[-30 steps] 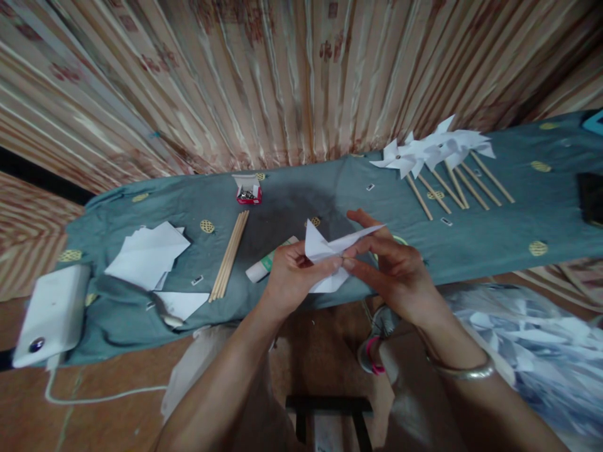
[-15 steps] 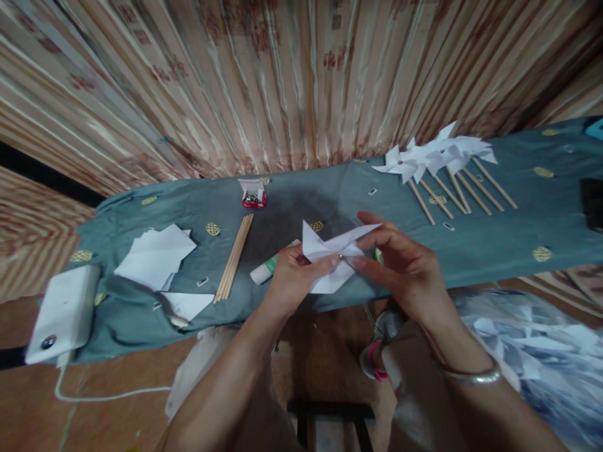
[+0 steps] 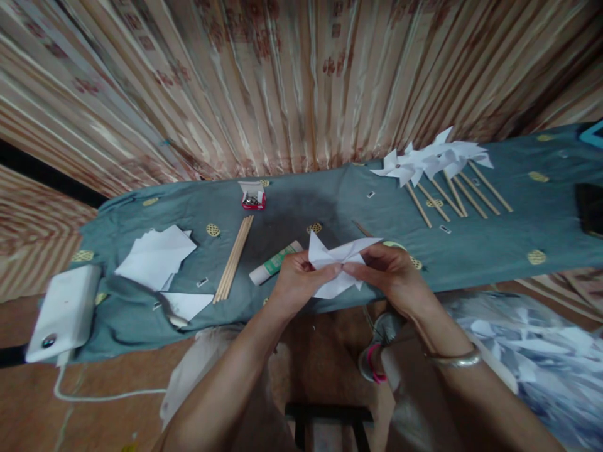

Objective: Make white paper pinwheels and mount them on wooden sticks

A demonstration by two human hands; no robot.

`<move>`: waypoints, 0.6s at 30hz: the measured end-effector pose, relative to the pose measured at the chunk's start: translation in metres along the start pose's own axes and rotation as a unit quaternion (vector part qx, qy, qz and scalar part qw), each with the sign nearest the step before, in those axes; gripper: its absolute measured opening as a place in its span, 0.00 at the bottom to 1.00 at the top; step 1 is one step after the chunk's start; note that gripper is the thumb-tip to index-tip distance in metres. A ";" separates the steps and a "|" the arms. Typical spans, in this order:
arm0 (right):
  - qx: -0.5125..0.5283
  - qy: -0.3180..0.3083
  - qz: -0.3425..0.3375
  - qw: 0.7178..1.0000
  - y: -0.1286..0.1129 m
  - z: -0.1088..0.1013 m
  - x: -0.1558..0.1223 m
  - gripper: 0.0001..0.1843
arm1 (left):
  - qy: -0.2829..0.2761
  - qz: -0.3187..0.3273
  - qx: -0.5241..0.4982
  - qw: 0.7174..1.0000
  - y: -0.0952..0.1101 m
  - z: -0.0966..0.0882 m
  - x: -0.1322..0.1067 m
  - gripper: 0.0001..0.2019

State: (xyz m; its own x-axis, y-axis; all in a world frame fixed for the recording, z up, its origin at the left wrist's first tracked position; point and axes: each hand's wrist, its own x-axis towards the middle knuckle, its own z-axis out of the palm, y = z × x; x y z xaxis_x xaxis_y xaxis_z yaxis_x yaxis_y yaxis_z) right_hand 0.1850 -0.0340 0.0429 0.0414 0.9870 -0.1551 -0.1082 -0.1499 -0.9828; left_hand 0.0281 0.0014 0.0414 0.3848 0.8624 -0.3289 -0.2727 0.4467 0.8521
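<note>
A white paper pinwheel point(image 3: 336, 254) with folded blades is held above the front edge of the cloth-covered table. My left hand point(image 3: 296, 279) grips its left side, thumb on top near the centre. From the right, my right hand point(image 3: 391, 273) pinches it, the thumb pressed at the centre so that both thumb tips nearly meet. What lies under the thumbs is hidden. Close beside my left hand lies a glue stick point(image 3: 273, 263) with a green label. Further left is a row of thin wooden sticks point(image 3: 233, 258).
Finished pinwheels on sticks point(image 3: 436, 163) lie at the back right. A small red box of metal pins point(image 3: 253, 198) stands open behind the wooden sticks. Paper sheets point(image 3: 155, 257), scissors point(image 3: 172, 312) and a white power bank point(image 3: 66, 311) with a cable occupy the left. A plastic bag point(image 3: 532, 351) sits at right.
My right hand has come in and lowered slightly; its fingers now wrap the pinwheel's right side, thumb on the centre. The shiny dot seen there earlier is covered. The pinwheel has tilted slightly.
</note>
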 end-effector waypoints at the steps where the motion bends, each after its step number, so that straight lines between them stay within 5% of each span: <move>1: 0.002 -0.001 0.004 1.000 0.001 0.000 0.000 0.18 | 0.000 0.000 0.004 1.000 0.000 0.000 0.000 0.19; 18: 0.028 0.007 -0.003 1.000 0.006 0.000 0.004 0.13 | 0.033 0.041 0.084 0.995 -0.004 -0.006 0.003 0.17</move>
State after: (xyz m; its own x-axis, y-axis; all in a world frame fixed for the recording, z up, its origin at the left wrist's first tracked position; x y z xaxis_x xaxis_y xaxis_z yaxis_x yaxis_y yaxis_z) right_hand 0.1845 -0.0311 0.0362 0.0552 0.9871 -0.1505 -0.1638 -0.1398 -0.9765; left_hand 0.0252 0.0031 0.0345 0.3066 0.9106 -0.2772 -0.1471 0.3331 0.9314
